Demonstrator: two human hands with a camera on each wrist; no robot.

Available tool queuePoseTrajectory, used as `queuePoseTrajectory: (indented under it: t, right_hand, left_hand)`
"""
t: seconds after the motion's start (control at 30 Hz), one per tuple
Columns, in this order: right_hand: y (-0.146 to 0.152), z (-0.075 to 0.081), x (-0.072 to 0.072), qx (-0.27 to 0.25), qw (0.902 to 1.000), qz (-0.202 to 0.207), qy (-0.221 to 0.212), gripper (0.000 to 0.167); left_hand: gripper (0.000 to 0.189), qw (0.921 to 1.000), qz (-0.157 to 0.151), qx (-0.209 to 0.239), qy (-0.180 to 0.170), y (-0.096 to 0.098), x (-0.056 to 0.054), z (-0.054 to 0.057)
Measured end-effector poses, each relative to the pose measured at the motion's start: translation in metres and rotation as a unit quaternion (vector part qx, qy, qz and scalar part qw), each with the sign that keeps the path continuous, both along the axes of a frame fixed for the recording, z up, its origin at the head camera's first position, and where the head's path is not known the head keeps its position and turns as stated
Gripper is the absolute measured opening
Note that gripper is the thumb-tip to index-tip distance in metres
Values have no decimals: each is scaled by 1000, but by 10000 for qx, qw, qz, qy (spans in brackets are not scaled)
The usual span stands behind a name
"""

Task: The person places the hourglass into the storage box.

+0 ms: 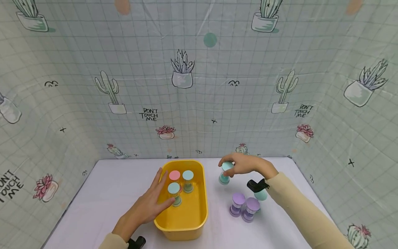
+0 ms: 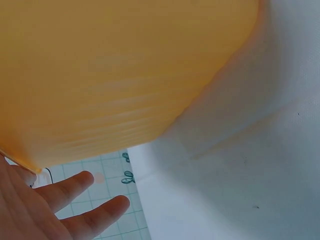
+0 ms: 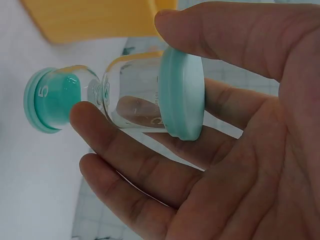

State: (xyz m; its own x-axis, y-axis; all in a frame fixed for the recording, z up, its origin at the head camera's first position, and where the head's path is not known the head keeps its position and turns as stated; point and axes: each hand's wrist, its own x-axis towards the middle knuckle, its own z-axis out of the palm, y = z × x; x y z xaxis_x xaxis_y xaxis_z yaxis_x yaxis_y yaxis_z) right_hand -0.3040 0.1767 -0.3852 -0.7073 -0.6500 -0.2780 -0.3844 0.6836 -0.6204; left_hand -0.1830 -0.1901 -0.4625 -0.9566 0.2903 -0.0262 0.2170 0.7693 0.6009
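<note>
A sand timer with teal caps (image 1: 224,179) stands at the back right of the table, its teal sand in the lower bulb. My right hand (image 1: 240,164) holds it near the upper cap (image 3: 185,95), thumb on one side and curled fingers on the other. My left hand (image 1: 150,204) lies over the left rim of a yellow bin (image 1: 189,219) with its fingers spread, the thumb reaching inside beside a light-blue-capped sand timer (image 1: 174,188). Another light-blue-capped timer (image 1: 188,175) and a pink-capped timer (image 1: 174,175) stand in the bin.
Two purple sand timers (image 1: 238,199) (image 1: 252,204) stand on the white table (image 1: 109,193), right of the bin. Behind them a green-capped timer (image 1: 261,195) is partly hidden by the right sleeve. A cactus-printed cloth (image 1: 199,103) encloses the back and sides.
</note>
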Motion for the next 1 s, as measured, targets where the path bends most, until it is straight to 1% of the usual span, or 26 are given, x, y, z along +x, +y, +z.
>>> queuePoseTrajectory:
  t: [0.27,0.5,0.6,0.77,0.9,1.0]
  right_hand:
    - [-29,27,1,45,9995,161,257,41]
    - [-54,50,0,16,9977,548,390,40]
    - [-63,57,1,52,9971,633,424,38]
    - [-77,65,6,110,9960,767,446,33]
    - [-89,66,8,125,9938,957,552,33]
    - [-98,64,9,162,9915,1100,670,36]
  left_hand:
    - [93,10000,-26,23,-31,0,1,1]
    - [92,10000,-20,-9,51,-2,1,0]
    - [93,10000,-42,-26,54,-3,0,0]
    - [94,10000,-37,-44,31,-3,0,-1]
    - [93,10000,-15,-64,-12,-3,-1,-1]
    - [93,10000,-3,-75,-53,-3,-2,0]
